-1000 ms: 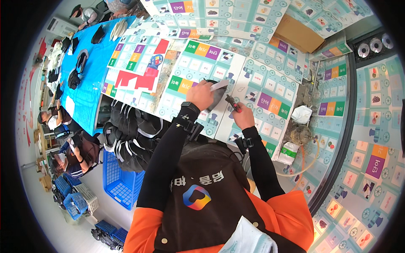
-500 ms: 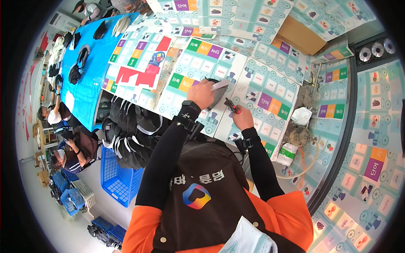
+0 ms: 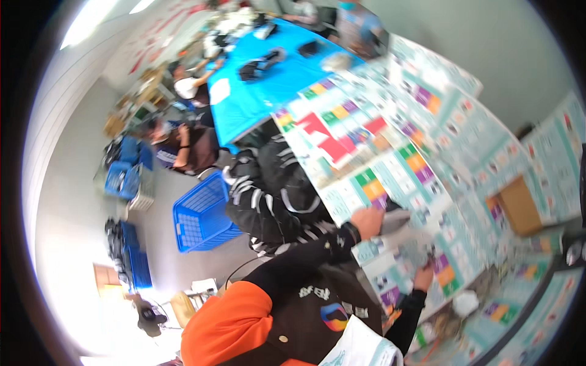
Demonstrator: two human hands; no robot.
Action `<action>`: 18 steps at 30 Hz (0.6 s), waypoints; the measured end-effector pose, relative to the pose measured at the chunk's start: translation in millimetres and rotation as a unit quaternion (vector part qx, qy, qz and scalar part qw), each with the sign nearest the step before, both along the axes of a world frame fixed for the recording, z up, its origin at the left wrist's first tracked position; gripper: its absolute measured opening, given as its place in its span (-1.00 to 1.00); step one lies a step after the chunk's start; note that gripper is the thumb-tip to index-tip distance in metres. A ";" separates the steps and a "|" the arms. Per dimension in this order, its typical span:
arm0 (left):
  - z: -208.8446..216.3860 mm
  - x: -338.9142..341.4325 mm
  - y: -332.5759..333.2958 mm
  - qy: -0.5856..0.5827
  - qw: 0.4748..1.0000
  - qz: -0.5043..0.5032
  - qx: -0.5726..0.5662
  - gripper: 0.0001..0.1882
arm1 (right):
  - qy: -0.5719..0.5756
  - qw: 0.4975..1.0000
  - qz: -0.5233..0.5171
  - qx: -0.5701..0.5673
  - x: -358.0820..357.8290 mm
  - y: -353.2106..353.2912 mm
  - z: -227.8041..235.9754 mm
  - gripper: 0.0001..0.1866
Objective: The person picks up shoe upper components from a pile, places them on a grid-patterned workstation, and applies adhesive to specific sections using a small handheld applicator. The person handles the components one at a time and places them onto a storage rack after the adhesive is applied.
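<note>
My left hand (image 3: pixel 368 222) is closed on the edge of a dark grey, curved cloth piece (image 3: pixel 395 221), which lies over the poster-covered table. Its fingers are partly hidden by the piece and blurred. To the right and nearer me, my right hand (image 3: pixel 423 278) is closed round a small dark hand tool (image 3: pixel 429 258), smeared by motion; the earlier picture shows red on it. The tool is apart from the cloth piece. Printed sheets with green, orange and purple blocks (image 3: pixel 448 272) cover the tabletop beneath both hands.
Black cloth items with white bands (image 3: pixel 268 207) are heaped left of the table, beside a blue plastic basket (image 3: pixel 204 213). Beyond stands a blue-covered table (image 3: pixel 262 97) with dark items and people around it. A cardboard piece (image 3: pixel 519 207) leans at the right.
My view has swung to the left, so the table and both hands appear farther right and tilted. Both hands keep their holds. The white strip by the left hand no longer shows clearly.
</note>
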State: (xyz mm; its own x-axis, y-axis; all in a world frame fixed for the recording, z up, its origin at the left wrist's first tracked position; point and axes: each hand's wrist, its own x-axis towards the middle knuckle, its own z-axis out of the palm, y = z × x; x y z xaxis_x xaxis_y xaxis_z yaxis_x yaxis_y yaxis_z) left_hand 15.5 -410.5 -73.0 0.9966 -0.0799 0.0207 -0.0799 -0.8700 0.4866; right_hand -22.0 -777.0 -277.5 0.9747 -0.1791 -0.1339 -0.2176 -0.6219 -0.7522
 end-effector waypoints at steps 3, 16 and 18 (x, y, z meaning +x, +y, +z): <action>27.4 -46.2 48.9 0.079 0.989 0.111 -0.061 -0.64 | 0.186 0.959 -0.026 -0.211 -7.4 0.0 25.1 -0.25; 226.4 -7.4 360.2 -0.513 0.687 0.396 -0.327 -0.53 | 0.104 0.967 0.025 -0.232 -28.3 -19.6 67.5 -0.52; 217.7 -28.8 338.8 -0.496 0.769 0.331 -0.231 -0.43 | 0.145 0.964 -0.065 -0.211 -43.9 13.6 81.5 -0.63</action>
